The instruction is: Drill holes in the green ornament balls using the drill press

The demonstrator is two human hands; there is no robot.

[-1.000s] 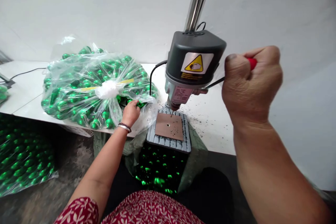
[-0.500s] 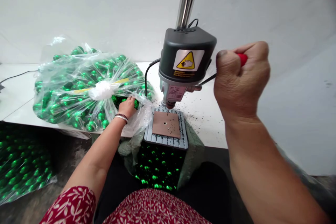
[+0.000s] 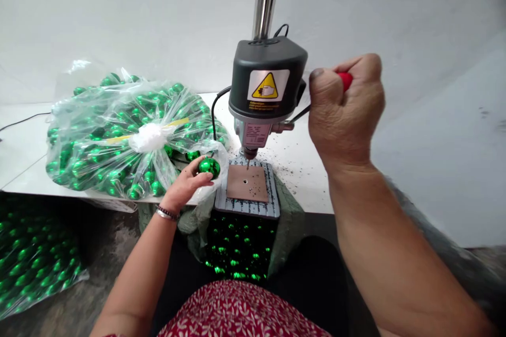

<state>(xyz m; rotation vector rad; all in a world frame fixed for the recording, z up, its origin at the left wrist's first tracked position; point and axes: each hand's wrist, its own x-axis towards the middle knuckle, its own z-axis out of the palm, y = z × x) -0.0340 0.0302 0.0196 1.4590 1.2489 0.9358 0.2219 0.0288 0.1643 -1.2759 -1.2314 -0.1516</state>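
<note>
My left hand [image 3: 188, 185] grips a shiny green ball [image 3: 209, 168] between thumb and fingers, just left of the drill's base plate. Beside it lies a torn clear plastic bag [image 3: 98, 142] full of green balls, bunched at a white knot [image 3: 148, 137]. My right hand [image 3: 348, 110] is closed round the red-ended lever [image 3: 346, 81] of a bench drill [image 3: 269, 81]. The thin drill bit [image 3: 247, 164] stands above a brown square board [image 3: 253, 189] with a small hole in it; no ball is on the board.
Dark shavings are scattered on the white table [image 3: 308, 184] and base plate [image 3: 221, 205]. Under the plate, green balls [image 3: 237, 247] fill a container lined with greenish sheeting [image 3: 290, 221]. Another bag of balls [image 3: 35, 258] sits on the floor at left. A black cable [image 3: 214, 116] runs behind the drill.
My left hand has come out of the bag opening with a green ball and moved toward the base plate. The view has shifted slightly; my right hand still grips the lever.
</note>
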